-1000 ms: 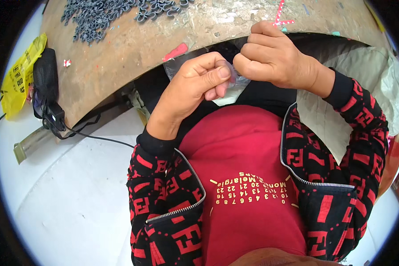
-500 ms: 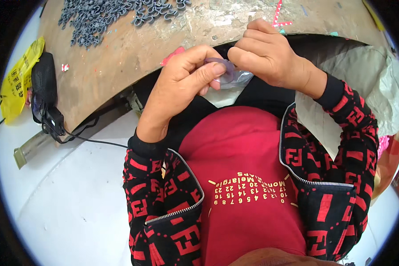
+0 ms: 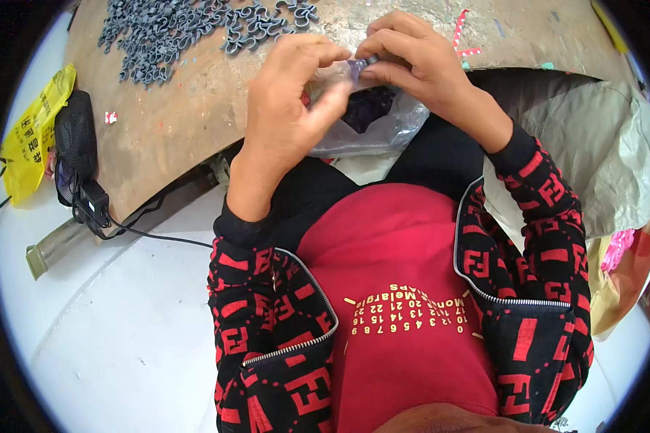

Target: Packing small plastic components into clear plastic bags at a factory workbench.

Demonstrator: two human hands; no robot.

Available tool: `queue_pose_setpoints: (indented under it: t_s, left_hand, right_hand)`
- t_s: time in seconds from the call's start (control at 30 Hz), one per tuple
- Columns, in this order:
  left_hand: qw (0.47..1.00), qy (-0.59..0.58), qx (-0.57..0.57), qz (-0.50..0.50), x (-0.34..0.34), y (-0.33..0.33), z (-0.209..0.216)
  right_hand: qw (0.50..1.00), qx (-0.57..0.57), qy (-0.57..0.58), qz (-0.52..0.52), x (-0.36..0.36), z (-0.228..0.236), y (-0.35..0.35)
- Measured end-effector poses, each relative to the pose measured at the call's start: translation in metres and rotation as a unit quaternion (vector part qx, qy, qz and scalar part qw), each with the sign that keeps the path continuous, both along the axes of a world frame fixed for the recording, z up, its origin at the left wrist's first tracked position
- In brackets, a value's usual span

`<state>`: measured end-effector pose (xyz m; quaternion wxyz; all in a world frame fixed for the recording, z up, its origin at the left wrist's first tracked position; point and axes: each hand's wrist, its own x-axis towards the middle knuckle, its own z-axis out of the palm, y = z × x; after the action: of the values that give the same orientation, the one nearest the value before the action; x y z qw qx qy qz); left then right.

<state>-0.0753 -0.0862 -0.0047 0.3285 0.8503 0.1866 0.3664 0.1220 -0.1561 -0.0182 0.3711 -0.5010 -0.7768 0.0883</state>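
Both hands are raised and close together over the near table edge. A small translucent purple band (image 3: 355, 68) spans the gap between their fingertips; its full shape is hidden. My left hand (image 3: 285, 97) pinches one side of it with thumb and fingers, the thumb slightly blurred. My right hand (image 3: 415, 61) holds the other side between thumb and bent forefinger, where a small greyish part shows. Under the hands, on my lap, lies a clear plastic bag (image 3: 408, 130) with something dark inside.
Many loose grey curved clips (image 3: 148, 47) are heaped at the table's far left. A red dotted strip (image 3: 460, 32) lies beyond my right hand. At left are a yellow bag (image 3: 36, 137), a black mesh pouch (image 3: 77, 137) and a cable (image 3: 159, 232). Pale sheeting (image 3: 578, 151) hangs at right.
Both hands have moved up and away from me, my left hand turning so its fingers point forward. The purple band has gone with them, and the plastic bag is more exposed.
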Motion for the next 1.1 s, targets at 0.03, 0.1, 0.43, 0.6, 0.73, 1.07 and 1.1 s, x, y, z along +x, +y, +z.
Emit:
queue_pose_setpoints:
  t_s: [0.03,0.1,0.43,0.6,0.73,1.07,1.1]
  left_hand:
    - [1.000,0.001,0.000,0.002,0.001,-0.001,-0.003]
    - [0.998,0.035,-0.043,0.002,0.003,-0.005,-0.010]
    - [0.997,-0.003,0.010,0.076,0.021,-0.016,-0.031]
    - [0.996,0.008,0.028,0.082,0.024,-0.016,-0.029]
    - [0.995,0.006,0.039,0.087,0.025,-0.016,-0.030]
    - [0.998,0.010,-0.036,0.047,0.022,-0.015,-0.019]
    - [0.998,0.004,-0.030,0.048,0.022,-0.015,-0.020]
  right_hand:
    - [0.999,0.001,0.028,-0.017,-0.001,-0.004,0.001]
    - [0.999,-0.023,0.024,-0.016,0.002,-0.006,0.002]
    - [0.998,-0.043,0.009,-0.051,0.005,-0.013,-0.002]
    - [0.997,-0.020,0.010,-0.073,0.004,-0.015,-0.005]
    - [0.998,-0.008,0.006,-0.069,0.004,-0.016,-0.004]
    - [0.997,-0.067,0.037,0.007,0.012,-0.005,-0.002]
    - [0.997,-0.065,0.029,0.006,0.012,-0.004,-0.002]
